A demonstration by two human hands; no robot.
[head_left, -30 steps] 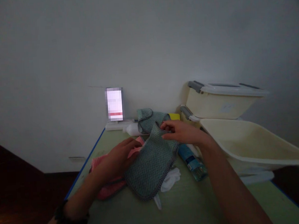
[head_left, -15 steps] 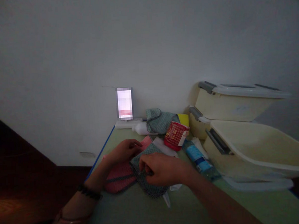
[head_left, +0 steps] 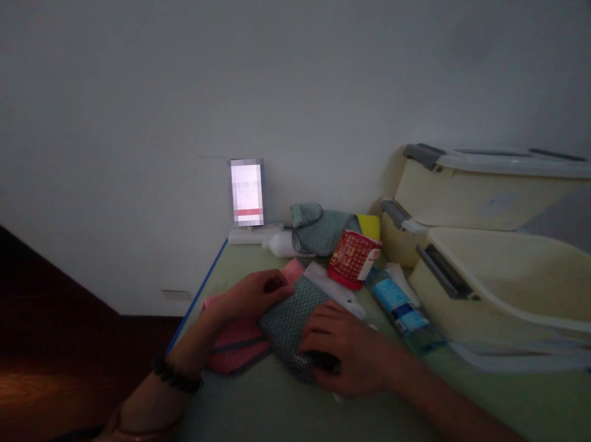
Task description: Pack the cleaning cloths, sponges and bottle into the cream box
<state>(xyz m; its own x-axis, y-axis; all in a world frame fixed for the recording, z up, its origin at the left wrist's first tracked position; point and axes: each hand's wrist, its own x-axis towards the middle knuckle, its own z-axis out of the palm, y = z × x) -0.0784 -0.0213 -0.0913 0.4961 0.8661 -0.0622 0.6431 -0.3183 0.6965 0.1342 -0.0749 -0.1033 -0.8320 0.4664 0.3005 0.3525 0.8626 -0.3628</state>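
Note:
A pink cloth (head_left: 233, 341) with dark edging lies on the table, partly under a grey-green textured cloth (head_left: 294, 311). My left hand (head_left: 255, 295) rests over the pink cloth, its fingers loosely curved and thumb apart, beside the upper edge of the grey-green one. On the right part of the grey-green cloth lies my right hand (head_left: 346, 348), fingers bent with a gap to the thumb. Just beyond it is a crumpled white piece (head_left: 324, 279), partly covered by the cloth.
A red patterned container (head_left: 354, 259) leans near a blue-labelled bottle (head_left: 404, 311). Behind them are another grey-green cloth (head_left: 321, 229), a yellow item (head_left: 369, 226) and a white bottle (head_left: 283, 244). Cream bins (head_left: 482, 323) stand right; a lit screen (head_left: 247, 192) stands by the wall.
My right hand has moved right and slightly down across the grey-green cloth, its fingers now less tightly curled. My left hand has shifted slightly right. The view has tilted a little.

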